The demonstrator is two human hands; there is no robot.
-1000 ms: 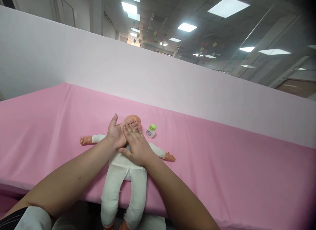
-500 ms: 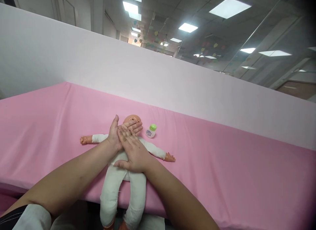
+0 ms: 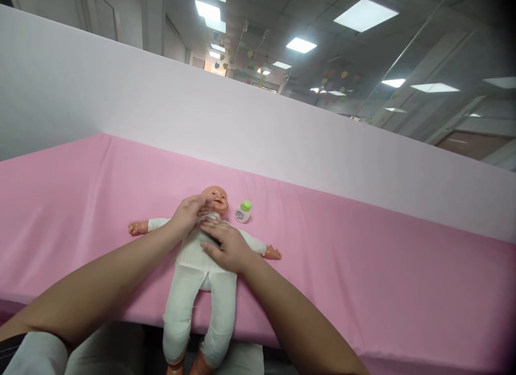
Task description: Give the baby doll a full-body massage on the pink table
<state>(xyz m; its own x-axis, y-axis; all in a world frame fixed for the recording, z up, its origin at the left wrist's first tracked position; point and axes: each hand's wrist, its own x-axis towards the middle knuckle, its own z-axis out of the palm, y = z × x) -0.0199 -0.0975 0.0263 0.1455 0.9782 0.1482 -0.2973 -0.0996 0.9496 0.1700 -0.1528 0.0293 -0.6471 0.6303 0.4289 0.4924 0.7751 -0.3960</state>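
Both hands had slid down off the doll's face since the earlier frame, leaving the face uncovered. The doll (image 3: 201,257) lay on its back on the pink table (image 3: 363,267), long axis running from the person outward, head far, legs hanging over the near edge. The left hand (image 3: 187,214) rested by the neck and shoulder, fingers loosely curled, clasping nothing. The right hand (image 3: 226,246) lay flat and open on the chest, directly over the torso. A small green-capped bottle (image 3: 243,211) stood just beside the head, nearer the right hand.
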